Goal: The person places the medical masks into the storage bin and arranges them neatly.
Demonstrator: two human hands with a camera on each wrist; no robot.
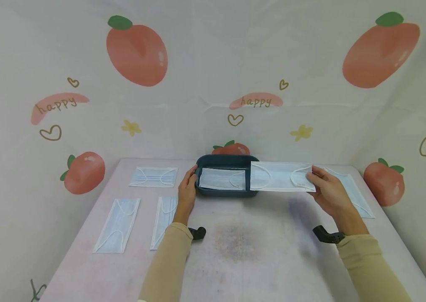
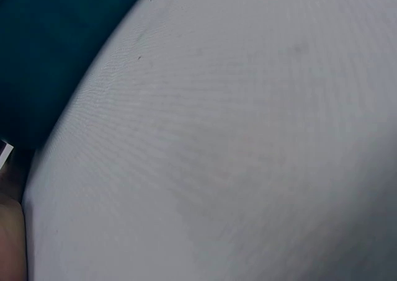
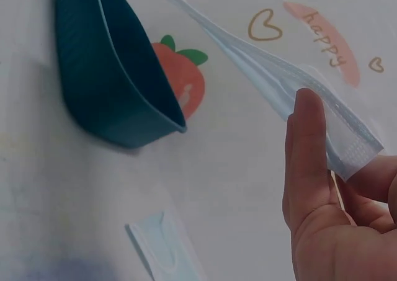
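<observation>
At twelve o'clock on the pale surface, a dark teal tray holds one folded face mask, and the left hand rests against the tray's nine o'clock rim, though I cannot tell how its fingers lie. Just off the tray's three o'clock edge, the right hand pinches one end of a second mask between thumb and fingers, holding it flat with its far end over the tray rim. Four more masks lie on the surface: three toward nine o'clock and one beyond the right hand at three o'clock.

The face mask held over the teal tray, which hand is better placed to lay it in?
The right hand. It already pinches the face mask by its end, beside the teal tray. The left hand rests on the tray's left rim, away from that mask.
</observation>
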